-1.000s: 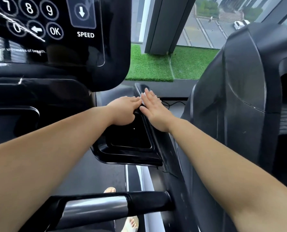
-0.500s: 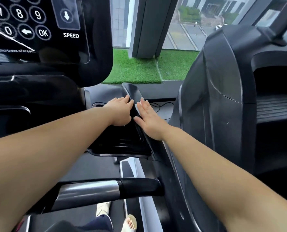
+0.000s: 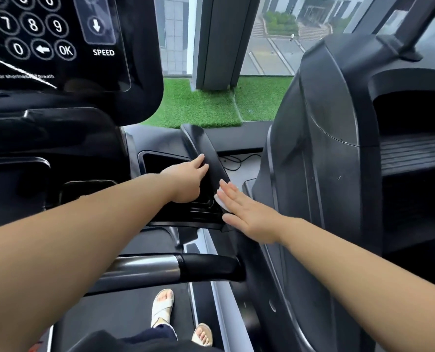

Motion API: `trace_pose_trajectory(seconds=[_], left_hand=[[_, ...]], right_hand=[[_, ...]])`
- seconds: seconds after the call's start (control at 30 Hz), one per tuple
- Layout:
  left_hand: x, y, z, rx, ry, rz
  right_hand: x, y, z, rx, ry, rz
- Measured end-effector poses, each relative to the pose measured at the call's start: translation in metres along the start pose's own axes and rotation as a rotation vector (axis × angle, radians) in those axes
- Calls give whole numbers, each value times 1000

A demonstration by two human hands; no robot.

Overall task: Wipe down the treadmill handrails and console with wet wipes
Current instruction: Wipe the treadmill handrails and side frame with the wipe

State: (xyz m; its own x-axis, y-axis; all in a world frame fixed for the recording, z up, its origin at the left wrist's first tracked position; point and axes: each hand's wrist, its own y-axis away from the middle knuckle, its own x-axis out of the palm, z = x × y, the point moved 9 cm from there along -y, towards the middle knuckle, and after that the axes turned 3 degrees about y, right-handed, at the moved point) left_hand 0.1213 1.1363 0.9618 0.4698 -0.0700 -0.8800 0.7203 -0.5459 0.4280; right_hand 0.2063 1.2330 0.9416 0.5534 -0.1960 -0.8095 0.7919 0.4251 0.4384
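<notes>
The black treadmill console (image 3: pixel 58 59) with number keys and a SPEED button fills the upper left. Its right side handrail (image 3: pixel 206 153) runs away from me, beside a black tray recess (image 3: pixel 160 163). My left hand (image 3: pixel 186 181) rests on the tray's right edge, its fingertips against the rail. My right hand (image 3: pixel 246 214) lies flat with straight fingers on the rail's outer side, pressing a white wet wipe (image 3: pixel 220 199) that peeks out under the fingers. A front crossbar (image 3: pixel 175 268), silver and black, runs below my arms.
A second black treadmill (image 3: pixel 338 148) stands close on the right. Green artificial turf (image 3: pixel 201 105) and a grey window pillar (image 3: pixel 219 41) lie ahead. My feet in white sandals (image 3: pixel 163 306) stand on the belt below. A cable (image 3: pixel 236 161) lies on the floor between the machines.
My right hand has slid back along the rail toward me, and the white wipe now shows under its fingers. My left hand stays at the tray edge. The view has tilted down.
</notes>
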Motion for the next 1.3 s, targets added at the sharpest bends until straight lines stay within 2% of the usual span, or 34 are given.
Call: trace_pose_trajectory(seconds=[0.2,0.5,0.83,1.0,1.13,1.3], left_hand=[[-3,5,-3,-39,40,-41],[0,8,-5,-33,12,-24],[8,4,4,-28,52,31],[7,5,3,-51,79,36],[5,7,-4,-59,62,38],[7,7,-12,-81,7,31]], right_hand=[[-30,-44,7,87,-131,-127],[19,23,-4,6,-192,-47],[-47,-69,-10,111,-379,-163],[-14,-26,-4,26,-326,-162],[19,26,-5,-34,-248,-99],[1,8,-5,-6,-198,-86]])
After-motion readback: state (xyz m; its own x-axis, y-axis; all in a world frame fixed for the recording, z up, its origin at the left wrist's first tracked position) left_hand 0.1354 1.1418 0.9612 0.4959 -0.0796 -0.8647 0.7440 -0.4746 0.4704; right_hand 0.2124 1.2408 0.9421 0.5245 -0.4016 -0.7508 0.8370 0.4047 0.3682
